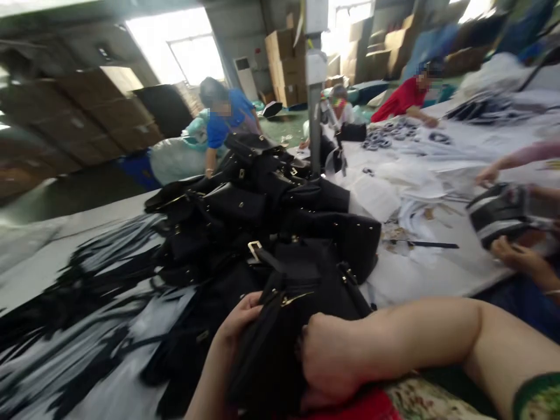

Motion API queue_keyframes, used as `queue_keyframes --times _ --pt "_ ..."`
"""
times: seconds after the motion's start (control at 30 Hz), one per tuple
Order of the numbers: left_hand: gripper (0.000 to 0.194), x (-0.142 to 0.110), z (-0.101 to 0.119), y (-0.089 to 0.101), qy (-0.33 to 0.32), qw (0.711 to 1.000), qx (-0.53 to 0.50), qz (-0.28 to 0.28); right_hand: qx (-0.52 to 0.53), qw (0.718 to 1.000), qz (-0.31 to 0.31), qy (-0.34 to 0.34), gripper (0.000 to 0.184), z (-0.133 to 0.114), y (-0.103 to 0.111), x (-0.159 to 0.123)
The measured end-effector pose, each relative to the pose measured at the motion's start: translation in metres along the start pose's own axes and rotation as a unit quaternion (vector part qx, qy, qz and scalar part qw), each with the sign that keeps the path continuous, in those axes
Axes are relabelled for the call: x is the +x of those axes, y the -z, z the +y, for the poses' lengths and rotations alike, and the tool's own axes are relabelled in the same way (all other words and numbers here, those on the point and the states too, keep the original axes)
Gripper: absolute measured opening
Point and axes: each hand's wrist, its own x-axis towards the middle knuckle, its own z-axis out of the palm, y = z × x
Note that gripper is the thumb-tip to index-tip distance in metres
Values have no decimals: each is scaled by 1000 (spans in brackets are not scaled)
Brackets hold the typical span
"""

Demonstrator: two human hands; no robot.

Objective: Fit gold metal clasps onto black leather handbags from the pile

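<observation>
A black handbag with gold-coloured fittings and a short zip-like gold piece stands tilted in front of me. My left hand is closed around its left upper edge, thumb side up. My right hand is curled into a fist against the bag's front; its fingertips are hidden, and what they pinch does not show. A strap with a gold buckle sticks up at the bag's top. Directly behind lies a heap of similar black bags.
Long black and grey straps spread over the white table at left. A dark strap and white scraps lie at right. Nearby, another person's hands hold a black-and-grey bag. Other people work beyond, around a metal post.
</observation>
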Motion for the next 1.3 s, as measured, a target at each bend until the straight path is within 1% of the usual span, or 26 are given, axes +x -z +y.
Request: queue_keyframes --times 0.07,0.13,0.2,0.27,0.33,0.4,0.47,0.53,0.6,0.67,0.77,0.83,0.9,0.97,1.03,1.07,1.1,1.13,1.2,1.3 --pt "43 -14 5 -3 15 1000 2 -7 -13 1000 5 -26 43 0 -5 -1" --pt "42 -17 10 -6 16 1000 14 -4 -12 999 7 -45 46 3 -10 -7" --pt "40 -19 12 -9 10 999 36 9 1 998 27 -64 50 9 -14 -16" --pt "41 -21 12 -11 8 998 67 14 36 994 61 -80 51 17 -17 -29" --pt "42 -23 10 -13 10 995 96 9 95 986 90 -103 51 27 -20 -43" --pt "43 -22 8 -17 3 992 126 6 172 969 106 -145 52 38 -24 -57" --pt "42 -18 6 -21 -17 986 164 16 254 940 123 -192 53 48 -29 -69" --pt "41 -13 4 -26 -39 977 208 33 324 908 141 -225 53 58 -34 -78" --pt "40 -10 5 -30 -52 965 253 45 372 884 154 -237 51 64 -38 -84" --pt "39 -8 8 -35 -64 950 303 50 399 869 166 -240 46 69 -40 -89" --pt "37 -10 14 -43 -92 915 389 50 448 843 194 -226 38 75 -39 -96" --pt "36 -12 16 -47 -114 893 433 52 498 808 228 -218 37 79 -38 -100" --pt "34 -13 17 -50 -133 880 453 53 538 760 274 -242 37 85 -37 -100" --pt "32 -14 17 -52 -141 873 464 48 560 696 335 -300 37 91 -37 -98" --pt "32 -14 16 -55 -139 861 487 47 580 620 394 -351 43 98 -37 -92" --pt "32 -14 16 -57 -137 853 502 49 591 585 420 -363 48 102 -37 -89" --pt "32 -15 16 -59 -136 844 517 50 601 559 439 -366 50 106 -36 -85" --pt "32 -14 16 -61 -137 835 530 51 612 540 450 -362 49 110 -35 -81" --pt "31 -14 16 -65 -142 823 547 49 632 514 457 -357 44 116 -30 -74" --pt "29 -12 15 -71 -151 817 555 48 648 477 463 -372 39 122 -21 -63"
